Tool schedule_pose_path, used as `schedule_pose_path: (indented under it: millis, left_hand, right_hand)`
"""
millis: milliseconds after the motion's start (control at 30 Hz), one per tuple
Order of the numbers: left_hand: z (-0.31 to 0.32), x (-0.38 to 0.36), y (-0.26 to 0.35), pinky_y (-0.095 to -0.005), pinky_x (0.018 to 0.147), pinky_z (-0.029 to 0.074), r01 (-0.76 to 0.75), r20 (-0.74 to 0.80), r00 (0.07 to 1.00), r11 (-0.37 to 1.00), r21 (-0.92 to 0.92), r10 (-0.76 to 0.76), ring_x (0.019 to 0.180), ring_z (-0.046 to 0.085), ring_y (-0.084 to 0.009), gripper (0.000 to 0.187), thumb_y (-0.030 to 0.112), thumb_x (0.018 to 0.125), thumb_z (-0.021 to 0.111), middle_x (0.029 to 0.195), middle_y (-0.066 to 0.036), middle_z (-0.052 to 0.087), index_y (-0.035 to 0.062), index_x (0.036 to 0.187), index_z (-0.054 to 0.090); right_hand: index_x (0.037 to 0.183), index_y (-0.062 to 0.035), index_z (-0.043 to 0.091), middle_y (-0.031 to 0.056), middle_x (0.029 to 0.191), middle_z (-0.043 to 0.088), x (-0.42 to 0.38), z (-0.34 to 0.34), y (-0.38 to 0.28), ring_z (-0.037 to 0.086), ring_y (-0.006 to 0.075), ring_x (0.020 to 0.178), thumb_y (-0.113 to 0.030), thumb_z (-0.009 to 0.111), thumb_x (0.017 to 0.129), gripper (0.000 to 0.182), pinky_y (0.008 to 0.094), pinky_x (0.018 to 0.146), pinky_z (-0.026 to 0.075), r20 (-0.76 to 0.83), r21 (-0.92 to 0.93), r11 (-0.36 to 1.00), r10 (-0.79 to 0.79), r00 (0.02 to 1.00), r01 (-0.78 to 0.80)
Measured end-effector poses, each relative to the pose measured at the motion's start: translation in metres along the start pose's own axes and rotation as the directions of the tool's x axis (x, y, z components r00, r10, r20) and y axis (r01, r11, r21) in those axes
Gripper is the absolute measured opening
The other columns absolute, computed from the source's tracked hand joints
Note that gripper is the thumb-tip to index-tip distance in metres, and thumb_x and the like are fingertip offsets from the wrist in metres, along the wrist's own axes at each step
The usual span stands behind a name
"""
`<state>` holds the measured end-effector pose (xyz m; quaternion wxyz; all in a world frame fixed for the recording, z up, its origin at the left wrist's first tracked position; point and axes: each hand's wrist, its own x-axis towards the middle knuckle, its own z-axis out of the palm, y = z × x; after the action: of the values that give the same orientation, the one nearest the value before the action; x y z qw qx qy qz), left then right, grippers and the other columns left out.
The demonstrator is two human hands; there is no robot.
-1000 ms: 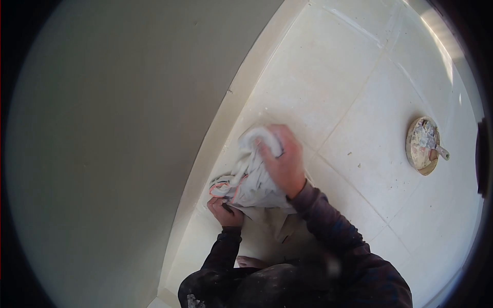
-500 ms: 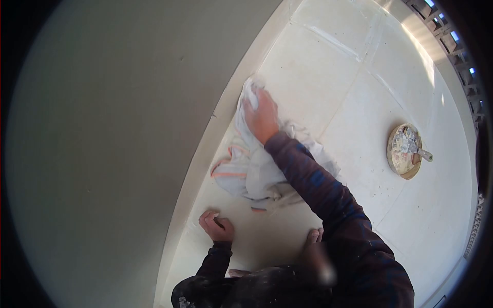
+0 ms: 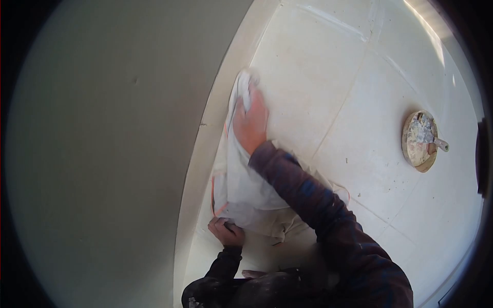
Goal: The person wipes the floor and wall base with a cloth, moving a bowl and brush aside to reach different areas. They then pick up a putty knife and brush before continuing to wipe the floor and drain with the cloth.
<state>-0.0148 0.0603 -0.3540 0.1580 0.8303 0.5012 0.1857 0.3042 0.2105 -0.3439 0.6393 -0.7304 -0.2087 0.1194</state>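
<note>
The cloth [image 3: 251, 185] lies on the floor [image 3: 308, 82] along the baseboard [image 3: 209, 131], its twelve-o'clock end bunched in the closed right hand [image 3: 251, 123]. The left hand [image 3: 227, 234] curls at its seven-o'clock edge, grip unclear; a scraper [image 3: 439, 142] rests in a tub [image 3: 426, 167] toward three o'clock.

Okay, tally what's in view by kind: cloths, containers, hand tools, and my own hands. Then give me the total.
Cloths: 1, white cloth with orange edging
Containers: 1, shallow round container
Hand tools: 1, putty knife
Hands: 2, right hand and left hand
Total: 5
</note>
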Motion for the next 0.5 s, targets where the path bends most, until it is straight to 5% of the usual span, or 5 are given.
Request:
schedule_pose_path:
  millis: [67,100,200,300,500]
  left_hand:
    - [-0.001,0.008,0.007,-0.0506,0.089,0.040,-0.021,0.012,1.000,1.000,0.011,0.021,0.101,0.048,-0.0394,0.030,-0.001,0.071,0.045,0.106,-0.021,0.052,0.0014,0.101,0.050]
    - [0.000,0.009,0.011,-0.0504,0.089,0.040,-0.041,0.002,0.999,0.999,-0.003,0.041,0.101,0.048,-0.0396,0.030,-0.001,0.071,0.045,0.105,-0.021,0.052,0.0011,0.101,0.050]
    - [-0.002,0.013,0.016,-0.0504,0.089,0.039,-0.035,0.023,0.999,0.999,0.029,0.035,0.100,0.048,-0.0401,0.029,0.000,0.073,0.045,0.104,-0.022,0.052,0.0005,0.101,0.050]
    - [0.003,0.011,0.013,-0.0530,0.085,0.038,-0.057,-0.033,0.998,0.996,0.063,0.059,0.095,0.049,-0.0410,0.028,0.000,0.070,0.045,0.102,-0.021,0.055,0.0013,0.097,0.053]
    - [-0.004,0.015,0.015,-0.0514,0.087,0.037,-0.070,0.050,0.996,0.996,0.058,0.068,0.099,0.046,-0.0404,0.028,0.000,0.073,0.045,0.105,-0.022,0.052,0.0003,0.101,0.049]
  right_hand:
    - [0.131,0.0091,0.048,0.0257,0.117,0.058,0.074,0.002,0.006,0.055,0.0438,0.113,-0.003,0.055,0.089,0.044,0.0479,0.098,0.043,-0.147,-0.097,0.995,-0.034,0.989,0.019]
    - [0.130,0.0093,0.048,0.0264,0.120,0.058,0.095,0.000,-0.004,0.055,0.0435,0.114,-0.004,0.056,0.088,0.045,0.0481,0.099,0.043,-0.159,0.027,0.998,0.057,0.986,-0.053]
    - [0.129,0.0088,0.051,0.0307,0.122,0.060,0.054,0.006,0.002,0.056,0.0464,0.117,-0.012,0.057,0.092,0.043,0.0455,0.101,0.044,-0.168,-0.055,0.998,-0.040,0.985,0.031]
    - [0.138,0.0079,0.044,0.0316,0.134,0.053,-0.050,-0.001,-0.004,0.048,0.0452,0.129,0.000,0.057,0.088,0.052,0.0472,0.109,0.039,0.094,0.069,0.996,-0.058,0.994,0.051]
    - [0.128,0.0069,0.052,0.0271,0.120,0.061,0.139,-0.002,0.012,0.054,0.0428,0.118,-0.001,0.059,0.080,0.049,0.0489,0.099,0.043,-0.194,-0.162,0.987,-0.010,0.981,-0.021]
